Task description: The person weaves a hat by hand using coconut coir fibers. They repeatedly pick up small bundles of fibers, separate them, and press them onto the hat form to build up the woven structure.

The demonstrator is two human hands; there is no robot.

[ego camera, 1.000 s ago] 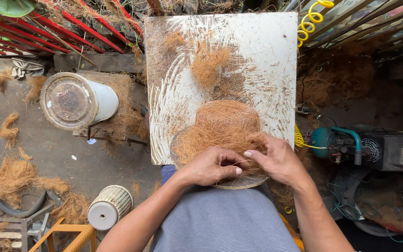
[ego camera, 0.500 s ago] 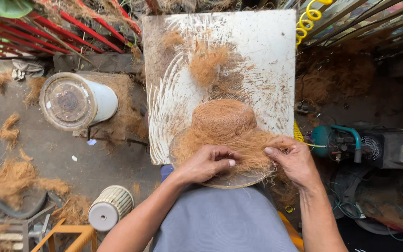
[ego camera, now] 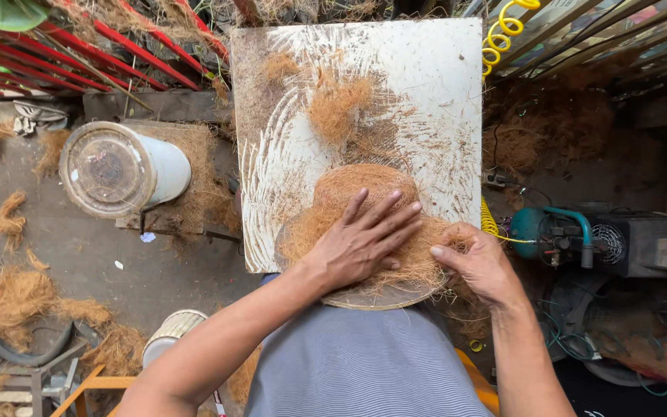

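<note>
While the left hand [ego camera: 364, 235] lies flat, fingers spread, on the coir-fibre mound [ego camera: 368, 224], the right hand [ego camera: 476, 262] pinches loose strands at its right edge with fingers curled. This mound sits domed on a round mould [ego camera: 380, 297] at the near edge of a scratched white board [ego camera: 434, 93], its longer spread running left to right. A loose coir tuft [ego camera: 337, 108] lies farther up the board. A white bucket [ego camera: 121, 170] stands left, a teal compressor [ego camera: 557, 232] right.
</note>
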